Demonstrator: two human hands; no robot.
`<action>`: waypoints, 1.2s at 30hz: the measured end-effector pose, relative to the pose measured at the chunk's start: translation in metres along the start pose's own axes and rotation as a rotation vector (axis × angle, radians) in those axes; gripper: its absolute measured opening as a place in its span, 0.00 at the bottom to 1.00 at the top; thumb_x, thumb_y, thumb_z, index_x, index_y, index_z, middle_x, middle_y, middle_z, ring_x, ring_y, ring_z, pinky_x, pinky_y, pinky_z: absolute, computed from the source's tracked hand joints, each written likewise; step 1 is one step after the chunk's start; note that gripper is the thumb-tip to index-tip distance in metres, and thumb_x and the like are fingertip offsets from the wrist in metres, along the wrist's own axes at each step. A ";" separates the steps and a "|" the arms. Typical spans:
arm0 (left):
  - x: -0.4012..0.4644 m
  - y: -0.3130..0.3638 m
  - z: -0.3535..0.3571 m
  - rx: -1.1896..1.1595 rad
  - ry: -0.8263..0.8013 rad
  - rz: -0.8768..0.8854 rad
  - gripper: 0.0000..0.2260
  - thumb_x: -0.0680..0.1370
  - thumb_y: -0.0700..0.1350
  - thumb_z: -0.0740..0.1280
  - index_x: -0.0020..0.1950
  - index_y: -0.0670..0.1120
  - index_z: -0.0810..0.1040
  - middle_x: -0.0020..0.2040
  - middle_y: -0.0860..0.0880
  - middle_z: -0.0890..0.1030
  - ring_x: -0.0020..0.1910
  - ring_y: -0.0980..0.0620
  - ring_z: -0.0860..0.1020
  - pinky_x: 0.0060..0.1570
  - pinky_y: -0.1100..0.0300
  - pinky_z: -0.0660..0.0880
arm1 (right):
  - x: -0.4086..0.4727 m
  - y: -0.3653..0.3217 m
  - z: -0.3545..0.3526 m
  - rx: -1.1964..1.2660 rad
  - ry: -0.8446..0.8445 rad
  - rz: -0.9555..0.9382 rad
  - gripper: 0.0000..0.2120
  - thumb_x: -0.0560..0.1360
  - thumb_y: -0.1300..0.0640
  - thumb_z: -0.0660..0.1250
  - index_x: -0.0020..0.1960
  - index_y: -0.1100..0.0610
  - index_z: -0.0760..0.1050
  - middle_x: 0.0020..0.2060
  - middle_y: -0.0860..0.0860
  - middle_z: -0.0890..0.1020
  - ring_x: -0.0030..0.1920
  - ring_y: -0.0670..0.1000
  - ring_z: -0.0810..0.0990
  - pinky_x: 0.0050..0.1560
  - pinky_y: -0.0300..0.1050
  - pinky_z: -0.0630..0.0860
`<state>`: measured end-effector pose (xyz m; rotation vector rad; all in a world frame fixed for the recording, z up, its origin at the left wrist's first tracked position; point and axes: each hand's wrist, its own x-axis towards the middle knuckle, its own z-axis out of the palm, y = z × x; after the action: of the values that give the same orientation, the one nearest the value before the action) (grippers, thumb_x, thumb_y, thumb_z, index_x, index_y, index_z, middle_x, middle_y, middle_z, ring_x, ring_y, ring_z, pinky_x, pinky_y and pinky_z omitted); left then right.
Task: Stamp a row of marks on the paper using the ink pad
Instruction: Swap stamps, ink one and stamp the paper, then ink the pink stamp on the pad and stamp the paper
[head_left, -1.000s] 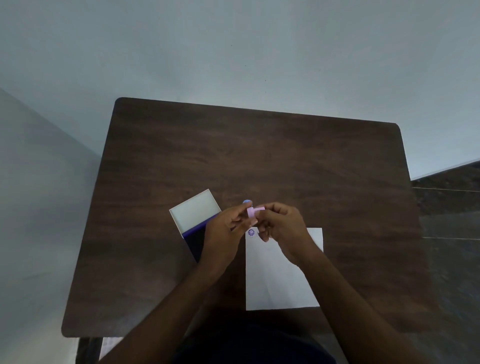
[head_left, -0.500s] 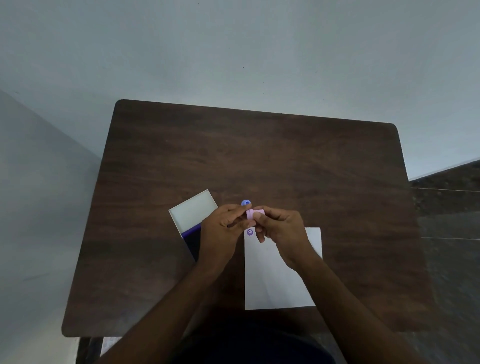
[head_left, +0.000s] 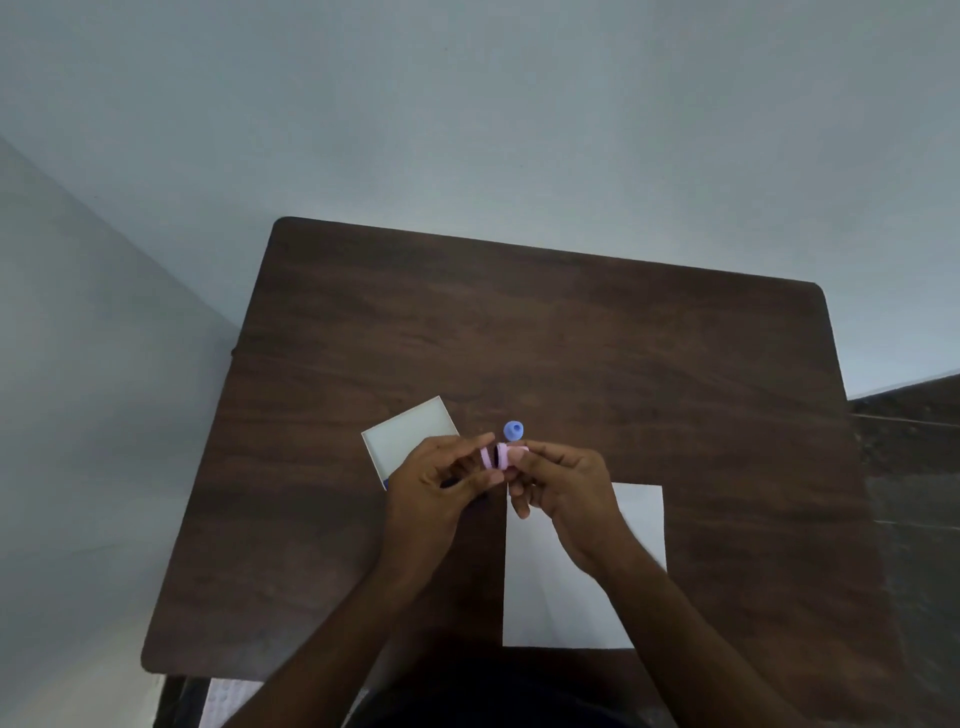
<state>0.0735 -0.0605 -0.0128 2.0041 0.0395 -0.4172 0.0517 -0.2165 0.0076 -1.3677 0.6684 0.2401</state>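
Two hands meet above the dark wood surface (head_left: 597, 338), just past the top left corner of the white paper (head_left: 566, 587). Left hand (head_left: 441, 483) grip pinched on a pink ring-shaped cap (head_left: 487, 458); right hand (head_left: 563, 483) grip pinched on the pink stamp body (head_left: 511, 454). Cap and body are slightly apart, dark gap between them. Small blue stamp (head_left: 513, 430) stands on the surface just beyond the fingers. Ink pad (head_left: 410, 439) lies open left of the paper, white lid up, mostly hidden by the left hand.
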 end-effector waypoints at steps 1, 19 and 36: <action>-0.007 0.001 -0.008 -0.028 0.011 0.009 0.14 0.71 0.47 0.74 0.56 0.53 0.80 0.49 0.61 0.79 0.48 0.64 0.77 0.49 0.78 0.70 | -0.001 0.001 0.004 0.001 -0.023 0.010 0.09 0.73 0.58 0.70 0.49 0.61 0.83 0.36 0.62 0.83 0.34 0.58 0.78 0.37 0.48 0.77; -0.052 -0.094 -0.058 -0.113 0.231 -0.290 0.10 0.72 0.48 0.73 0.50 0.56 0.78 0.47 0.62 0.80 0.48 0.62 0.79 0.51 0.64 0.76 | -0.013 0.005 0.061 0.009 -0.266 0.222 0.09 0.73 0.63 0.68 0.51 0.64 0.82 0.40 0.61 0.84 0.33 0.54 0.79 0.30 0.45 0.76; -0.054 -0.150 -0.052 0.302 0.420 -0.289 0.14 0.70 0.57 0.72 0.54 0.58 0.77 0.56 0.55 0.76 0.59 0.53 0.69 0.58 0.52 0.69 | -0.020 0.009 0.079 -0.016 -0.283 0.286 0.07 0.73 0.64 0.67 0.49 0.65 0.82 0.37 0.61 0.83 0.31 0.54 0.79 0.27 0.43 0.76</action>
<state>0.0057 0.0619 -0.1054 2.3648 0.5626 -0.1812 0.0545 -0.1351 0.0160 -1.2205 0.6221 0.6567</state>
